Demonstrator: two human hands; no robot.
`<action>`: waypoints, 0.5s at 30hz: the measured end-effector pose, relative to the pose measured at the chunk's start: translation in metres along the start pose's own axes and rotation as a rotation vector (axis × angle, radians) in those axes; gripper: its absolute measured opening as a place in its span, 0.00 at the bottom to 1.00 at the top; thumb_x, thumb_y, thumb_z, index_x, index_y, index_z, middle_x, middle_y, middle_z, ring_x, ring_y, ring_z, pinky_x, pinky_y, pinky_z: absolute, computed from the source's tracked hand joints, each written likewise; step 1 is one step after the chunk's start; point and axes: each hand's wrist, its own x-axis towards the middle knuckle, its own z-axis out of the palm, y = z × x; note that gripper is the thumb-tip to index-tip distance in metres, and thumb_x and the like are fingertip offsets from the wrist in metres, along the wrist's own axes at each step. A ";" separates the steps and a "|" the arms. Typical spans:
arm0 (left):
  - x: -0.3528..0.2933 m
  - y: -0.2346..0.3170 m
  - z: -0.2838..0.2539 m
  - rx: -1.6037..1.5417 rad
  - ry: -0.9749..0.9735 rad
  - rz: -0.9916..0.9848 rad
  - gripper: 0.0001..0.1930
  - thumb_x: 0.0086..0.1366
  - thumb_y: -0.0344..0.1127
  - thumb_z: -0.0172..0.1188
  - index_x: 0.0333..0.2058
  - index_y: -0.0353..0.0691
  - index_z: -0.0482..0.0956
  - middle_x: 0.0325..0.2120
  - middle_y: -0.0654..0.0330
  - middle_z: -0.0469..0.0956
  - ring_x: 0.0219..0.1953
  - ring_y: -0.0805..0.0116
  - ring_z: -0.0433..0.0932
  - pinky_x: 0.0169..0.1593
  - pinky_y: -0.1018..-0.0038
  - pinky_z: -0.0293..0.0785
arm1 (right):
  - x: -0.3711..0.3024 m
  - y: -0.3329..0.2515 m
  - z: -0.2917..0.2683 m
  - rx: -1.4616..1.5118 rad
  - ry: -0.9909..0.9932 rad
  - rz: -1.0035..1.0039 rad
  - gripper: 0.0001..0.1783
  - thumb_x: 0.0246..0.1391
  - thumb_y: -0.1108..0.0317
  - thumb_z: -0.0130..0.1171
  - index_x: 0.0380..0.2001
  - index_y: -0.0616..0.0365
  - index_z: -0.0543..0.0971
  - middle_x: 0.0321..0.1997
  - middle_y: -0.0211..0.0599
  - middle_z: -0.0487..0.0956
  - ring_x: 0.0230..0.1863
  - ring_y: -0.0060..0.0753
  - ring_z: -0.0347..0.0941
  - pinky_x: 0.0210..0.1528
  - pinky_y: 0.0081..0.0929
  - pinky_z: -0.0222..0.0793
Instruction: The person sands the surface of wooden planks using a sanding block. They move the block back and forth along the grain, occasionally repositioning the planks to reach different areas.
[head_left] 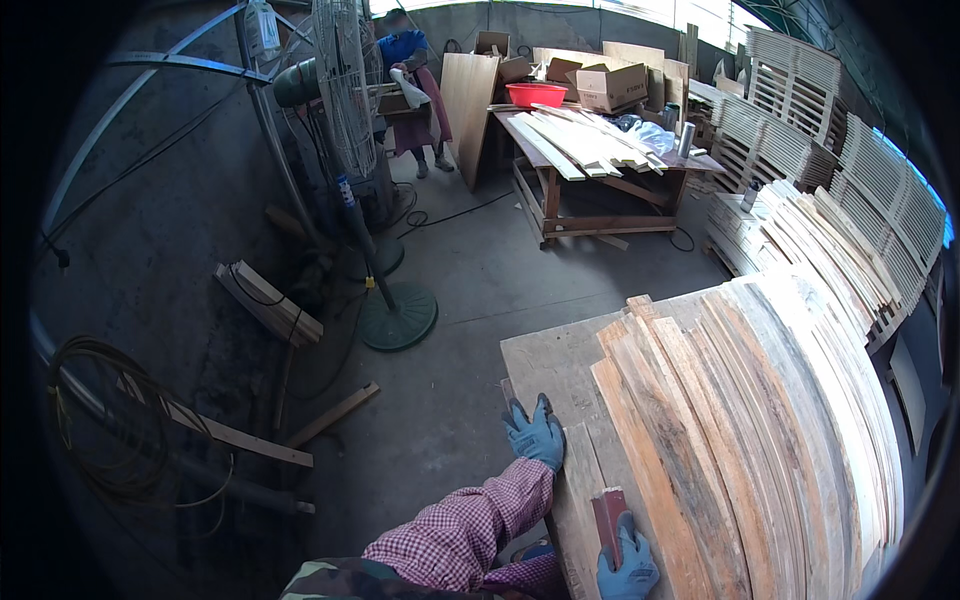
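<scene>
My left hand (535, 436), in a blue and dark-grey work glove, lies at the left edge of the worktable with its fingers spread. It rests by the far end of a narrow wooden board (574, 480) that lies along this edge. My right hand (630, 572), gloved the same way, is closed around a reddish-brown sanding block (607, 512). The block sits on or just over the board; its contact face is hidden. To the right of the block, many long wooden planks (690, 430) lie side by side, with brown, grey and pale faces.
A green-based pedestal fan (398, 316) stands on the floor ahead left. Further back, a wooden table (550, 200) carries pale boards, a red basin (536, 95) and cartons (612, 88). A person (405, 90) stands behind the fan. Slatted wooden stacks (765, 140) rise at the right; coiled hose (100, 400) hangs left.
</scene>
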 end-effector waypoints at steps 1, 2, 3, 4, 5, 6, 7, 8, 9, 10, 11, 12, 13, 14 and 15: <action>0.000 -0.001 0.001 0.002 0.005 0.006 0.28 0.66 0.48 0.49 0.65 0.62 0.65 0.70 0.38 0.45 0.69 0.27 0.45 0.69 0.43 0.45 | 0.000 0.000 0.000 0.001 -0.001 0.002 0.31 0.52 0.56 0.64 0.62 0.39 0.73 0.53 0.43 0.76 0.46 0.49 0.77 0.46 0.42 0.74; 0.001 -0.001 0.001 0.005 0.005 0.006 0.28 0.66 0.48 0.49 0.65 0.62 0.65 0.70 0.38 0.45 0.69 0.27 0.45 0.69 0.43 0.45 | 0.001 -0.001 -0.001 0.005 -0.009 0.008 0.31 0.52 0.56 0.64 0.62 0.40 0.73 0.53 0.43 0.76 0.46 0.49 0.77 0.46 0.42 0.74; 0.001 -0.001 0.001 0.006 0.005 0.006 0.28 0.66 0.48 0.49 0.65 0.62 0.65 0.70 0.38 0.45 0.69 0.27 0.45 0.69 0.43 0.45 | 0.001 -0.002 -0.002 0.008 -0.017 0.015 0.31 0.52 0.56 0.64 0.62 0.40 0.73 0.53 0.43 0.76 0.46 0.49 0.77 0.46 0.42 0.74; 0.001 -0.001 0.001 0.008 0.004 0.005 0.27 0.66 0.48 0.49 0.65 0.62 0.65 0.70 0.38 0.45 0.69 0.27 0.45 0.69 0.43 0.46 | 0.001 -0.002 -0.003 0.012 -0.025 0.022 0.31 0.52 0.56 0.64 0.61 0.40 0.73 0.53 0.43 0.76 0.46 0.49 0.77 0.46 0.42 0.74; 0.001 -0.001 0.001 0.005 0.007 0.006 0.27 0.66 0.48 0.49 0.65 0.62 0.65 0.70 0.38 0.45 0.69 0.27 0.45 0.69 0.43 0.46 | 0.001 -0.002 -0.002 0.014 -0.014 0.014 0.31 0.52 0.56 0.64 0.61 0.40 0.74 0.53 0.43 0.77 0.46 0.49 0.77 0.46 0.42 0.74; 0.001 -0.001 0.001 0.002 0.010 0.006 0.27 0.66 0.48 0.49 0.65 0.62 0.65 0.70 0.38 0.45 0.69 0.27 0.45 0.69 0.43 0.46 | 0.001 -0.002 -0.002 0.016 -0.002 0.006 0.30 0.52 0.56 0.64 0.61 0.40 0.74 0.53 0.43 0.77 0.46 0.49 0.77 0.46 0.42 0.74; 0.001 -0.001 0.001 -0.002 0.013 0.007 0.27 0.66 0.48 0.49 0.65 0.62 0.65 0.70 0.38 0.45 0.69 0.27 0.45 0.69 0.43 0.46 | 0.001 -0.002 -0.001 0.018 0.011 -0.003 0.30 0.52 0.56 0.64 0.61 0.40 0.74 0.53 0.43 0.77 0.46 0.49 0.77 0.46 0.42 0.74; 0.001 0.000 0.000 -0.010 0.011 0.003 0.27 0.66 0.48 0.49 0.65 0.62 0.65 0.70 0.38 0.45 0.69 0.27 0.45 0.69 0.43 0.46 | 0.001 -0.002 -0.002 0.017 0.006 0.002 0.30 0.52 0.56 0.64 0.60 0.40 0.74 0.53 0.43 0.77 0.46 0.49 0.77 0.46 0.42 0.74; 0.000 0.001 -0.001 -0.016 0.005 -0.001 0.27 0.66 0.48 0.49 0.65 0.62 0.65 0.70 0.38 0.45 0.69 0.27 0.45 0.69 0.43 0.46 | 0.001 -0.002 -0.002 0.016 -0.002 0.010 0.30 0.52 0.56 0.64 0.60 0.40 0.75 0.53 0.43 0.77 0.46 0.49 0.77 0.46 0.42 0.74; 0.000 0.001 -0.001 -0.022 0.000 -0.005 0.27 0.66 0.48 0.49 0.65 0.62 0.65 0.70 0.38 0.45 0.69 0.27 0.45 0.69 0.43 0.46 | 0.001 -0.002 -0.002 0.015 -0.009 0.018 0.30 0.52 0.56 0.64 0.60 0.40 0.75 0.53 0.43 0.77 0.46 0.49 0.77 0.46 0.42 0.74; 0.000 0.002 0.000 -0.021 -0.005 -0.007 0.27 0.66 0.48 0.49 0.65 0.62 0.66 0.70 0.38 0.45 0.69 0.27 0.45 0.69 0.43 0.46 | 0.002 -0.002 -0.001 0.013 -0.011 0.023 0.29 0.52 0.56 0.64 0.60 0.41 0.75 0.52 0.43 0.77 0.46 0.49 0.77 0.46 0.42 0.74; 0.000 0.002 -0.001 -0.020 -0.005 -0.009 0.27 0.66 0.48 0.49 0.65 0.62 0.66 0.70 0.38 0.45 0.69 0.27 0.45 0.69 0.43 0.46 | 0.002 -0.002 -0.002 0.012 -0.013 0.024 0.29 0.52 0.56 0.64 0.60 0.41 0.75 0.52 0.42 0.77 0.46 0.49 0.77 0.46 0.42 0.74; 0.000 0.002 -0.001 -0.019 -0.007 -0.012 0.27 0.66 0.48 0.49 0.65 0.61 0.66 0.70 0.38 0.45 0.69 0.27 0.45 0.69 0.43 0.46 | 0.001 -0.002 -0.002 0.012 -0.014 0.026 0.29 0.52 0.56 0.64 0.60 0.41 0.75 0.52 0.42 0.77 0.46 0.49 0.77 0.46 0.42 0.74; 0.000 0.002 -0.002 -0.020 -0.006 -0.012 0.27 0.66 0.48 0.50 0.65 0.61 0.66 0.70 0.38 0.45 0.69 0.26 0.45 0.69 0.43 0.46 | 0.001 -0.002 -0.002 0.014 -0.010 0.023 0.29 0.52 0.56 0.64 0.60 0.41 0.75 0.52 0.42 0.77 0.46 0.49 0.77 0.46 0.42 0.74; 0.000 0.002 -0.002 -0.022 -0.005 -0.013 0.27 0.66 0.48 0.50 0.65 0.61 0.66 0.70 0.38 0.45 0.69 0.26 0.45 0.69 0.43 0.46 | 0.001 -0.002 -0.002 0.016 -0.006 0.021 0.29 0.52 0.56 0.64 0.60 0.41 0.75 0.52 0.42 0.77 0.47 0.49 0.77 0.46 0.42 0.74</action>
